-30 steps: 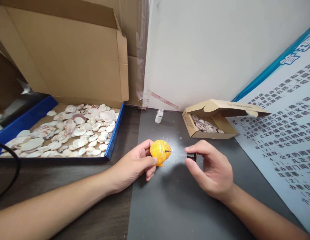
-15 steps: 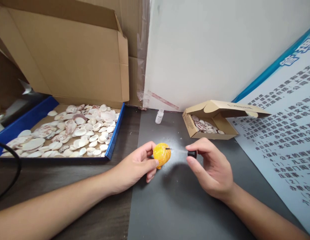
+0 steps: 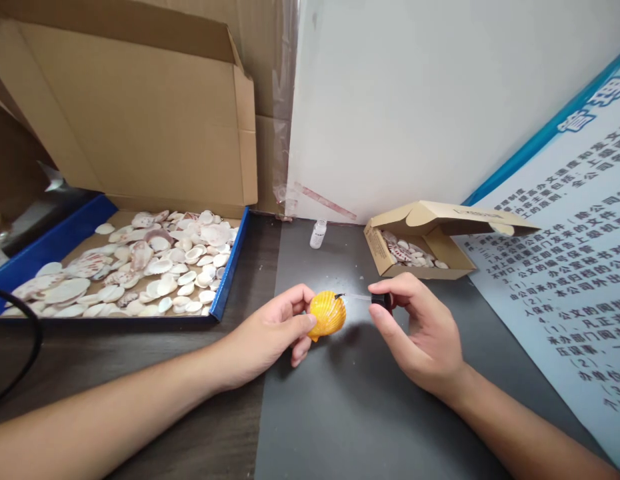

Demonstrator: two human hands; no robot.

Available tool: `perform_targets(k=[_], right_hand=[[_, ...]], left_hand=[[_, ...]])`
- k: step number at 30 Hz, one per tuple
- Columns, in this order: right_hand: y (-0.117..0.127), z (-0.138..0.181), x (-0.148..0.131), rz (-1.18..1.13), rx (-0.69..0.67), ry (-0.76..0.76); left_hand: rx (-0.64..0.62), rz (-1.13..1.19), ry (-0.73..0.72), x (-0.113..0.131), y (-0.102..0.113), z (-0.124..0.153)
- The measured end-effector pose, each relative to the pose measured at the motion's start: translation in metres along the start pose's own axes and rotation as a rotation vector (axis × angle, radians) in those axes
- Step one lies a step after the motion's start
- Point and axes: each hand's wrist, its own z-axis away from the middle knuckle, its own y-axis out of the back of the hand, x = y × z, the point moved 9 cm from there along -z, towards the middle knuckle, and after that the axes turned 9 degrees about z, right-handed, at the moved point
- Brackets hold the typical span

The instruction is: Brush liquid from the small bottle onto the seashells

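Between thumb and fingers, my left hand (image 3: 280, 325) holds a yellow-orange ribbed seashell (image 3: 329, 315) by its left edge, above the dark grey mat (image 3: 335, 413). My right hand (image 3: 423, 327) pinches the black cap of a small brush (image 3: 379, 300). The brush's clear stem points left, and its dark tip lies at the upper right of the shell, seemingly touching the ribbed face. Behind both hands stands a small uncapped bottle (image 3: 318, 235) with a white label, upright on the mat.
At left, a blue-edged open cardboard box (image 3: 229, 267) holds many pale shells, its lid raised. A smaller cardboard box (image 3: 415, 269) at right also contains shells. A black cable (image 3: 37, 333) curves in at far left. A printed poster (image 3: 575, 293) leans at right.
The shell has turned slightly in my left hand, showing more of its ribbed face to the right. My right hand has moved the brush a little left and up.
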Motion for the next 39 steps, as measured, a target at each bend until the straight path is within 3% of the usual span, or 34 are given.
perform_targets(k=[4, 9, 13, 18, 22, 27, 31, 36, 39], right_hand=[[-0.003, 0.000, -0.005, -0.012, -0.053, 0.064], [0.000, -0.002, 0.001, 0.045, -0.016, 0.010], [-0.009, -0.001, -0.005, -0.005, -0.106, 0.071], [-0.001, -0.001, -0.001, 0.056, -0.020, 0.024], [-0.010, 0.001, -0.007, -0.001, -0.128, 0.083], [-0.002, 0.001, 0.001, 0.022, -0.023, 0.009], [-0.007, 0.002, -0.004, -0.044, -0.083, 0.057], [0.001, 0.001, -0.001, 0.032, -0.001, 0.021], [-0.003, 0.003, -0.006, -0.032, -0.052, 0.067]], left_hand=[[-0.007, -0.021, 0.008, -0.001, 0.000, 0.000], [-0.013, -0.021, -0.005, -0.001, 0.000, 0.000], [-0.037, -0.053, -0.004, 0.001, -0.004, 0.001], [-0.031, -0.048, -0.015, 0.005, -0.006, 0.001], [-0.053, -0.051, -0.018, 0.004, -0.007, 0.001], [-0.052, -0.065, 0.003, 0.000, -0.005, 0.000], [-0.079, -0.089, 0.053, -0.003, -0.006, 0.001], [-0.072, -0.076, 0.081, -0.003, -0.007, 0.002], [-0.069, -0.048, 0.085, -0.004, -0.007, 0.003]])
